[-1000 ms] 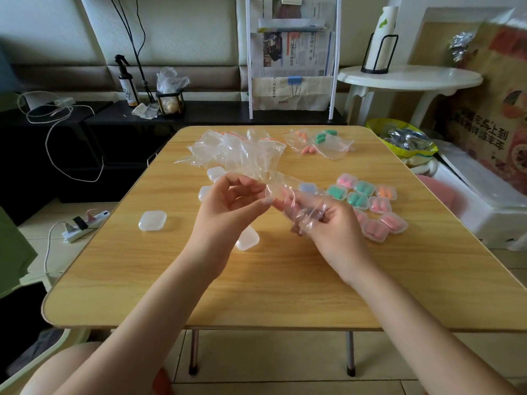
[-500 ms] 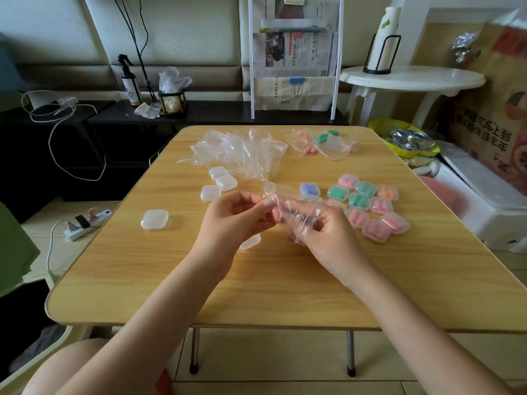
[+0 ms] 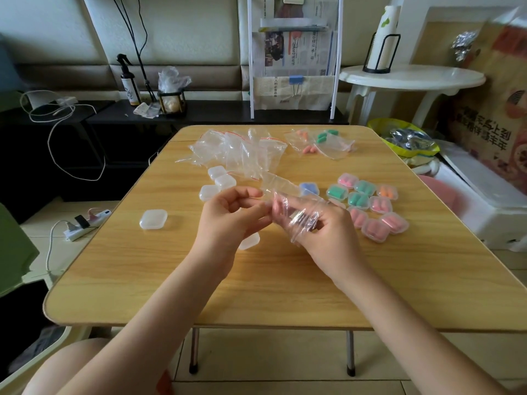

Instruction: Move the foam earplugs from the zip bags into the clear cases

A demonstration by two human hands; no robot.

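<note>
Holding: your left hand (image 3: 228,215) and right hand (image 3: 322,232) both pinch one zip bag (image 3: 293,206)
Hidden: bag contents unclear
Room: bare table (image 3: 285,286) near you

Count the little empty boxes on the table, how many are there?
5. Three empty cases cluster beside the bag pile, one sits alone at the left, and one peeks from under the left hand. Others may hide beneath bags or hands.

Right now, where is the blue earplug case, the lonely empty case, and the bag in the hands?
Blue earplug case (image 3: 309,188), head view, on its lid.
Lone empty case (image 3: 153,219), head view, middle of its lid.
Zip bag (image 3: 299,216), head view, crumpled plastic over the right hand's fingers.
</note>
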